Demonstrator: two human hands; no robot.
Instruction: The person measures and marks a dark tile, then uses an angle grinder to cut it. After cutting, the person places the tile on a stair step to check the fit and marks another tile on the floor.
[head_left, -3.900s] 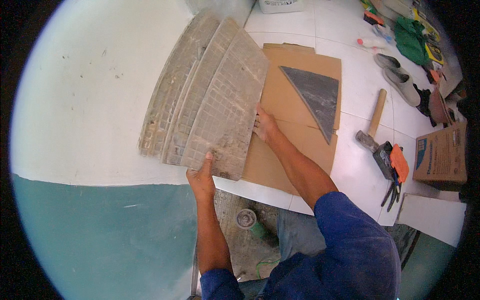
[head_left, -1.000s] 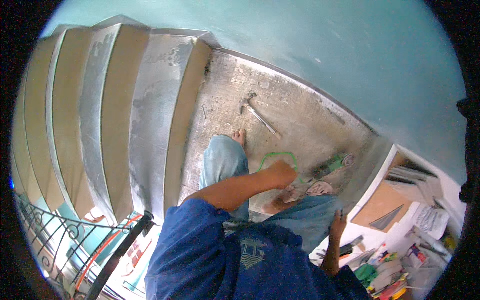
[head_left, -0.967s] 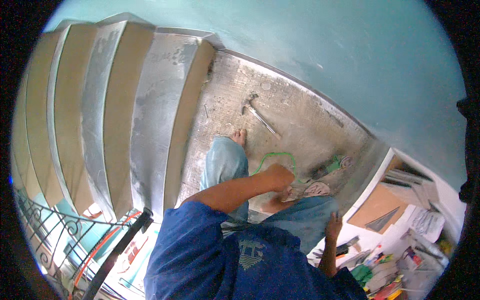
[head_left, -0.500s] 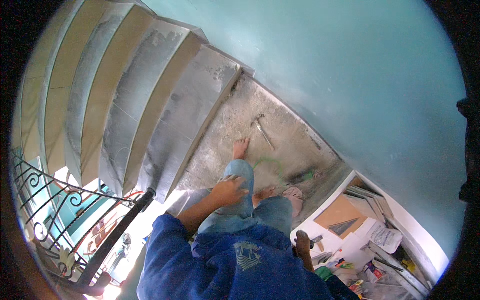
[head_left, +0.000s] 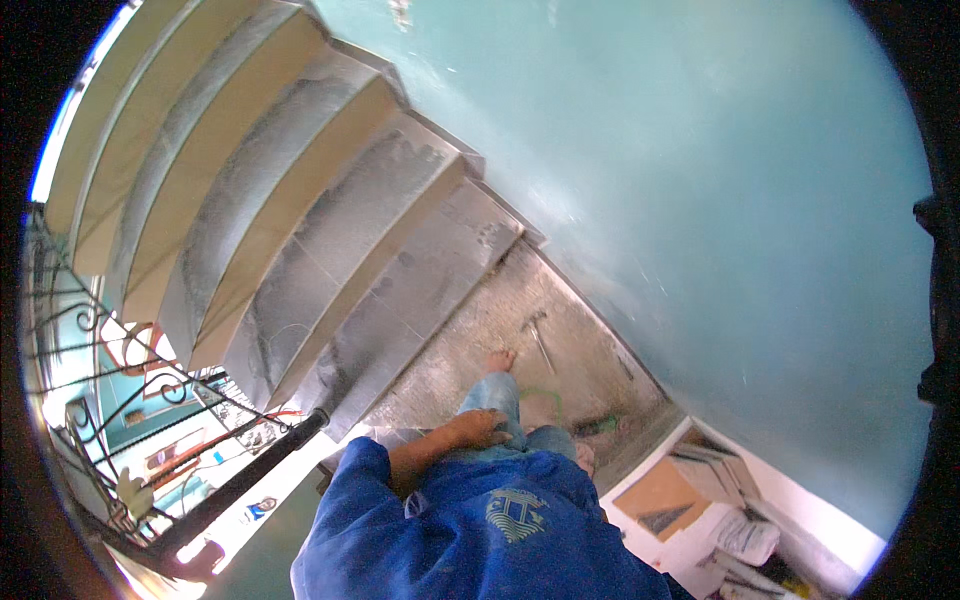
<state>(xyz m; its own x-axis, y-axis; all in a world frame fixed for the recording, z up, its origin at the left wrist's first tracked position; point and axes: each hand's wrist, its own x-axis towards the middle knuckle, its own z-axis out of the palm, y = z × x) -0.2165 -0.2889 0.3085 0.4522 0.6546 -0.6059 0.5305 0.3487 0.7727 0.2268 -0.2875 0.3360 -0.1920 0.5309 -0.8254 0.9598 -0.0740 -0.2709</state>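
Note:
My left hand (head_left: 480,428) rests on my jeans-covered left knee (head_left: 496,398), fingers laid out over it and holding nothing. My right hand is not visible; my blue top (head_left: 440,525) fills the lower part of the picture. Beyond my bare left foot (head_left: 501,361), a hammer (head_left: 542,342) lies on the rough, dusty landing. Nearer to me runs a thin green cord (head_left: 545,397). A dark tool with green on it (head_left: 597,424) lies to its right, partly blurred.
Grey-topped steps (head_left: 365,280) rise to the left, beside a dark metal railing (head_left: 245,478). A teal wall (head_left: 690,200) bounds the right. At lower right are a brown board (head_left: 655,497), leaning tile pieces (head_left: 712,470) and a whitish bag (head_left: 748,538).
The view has tilted up and toward the stairs, so more steps show. My right hand, seen earlier at lower right near tools, has dropped out of sight. My left hand stays on the knee.

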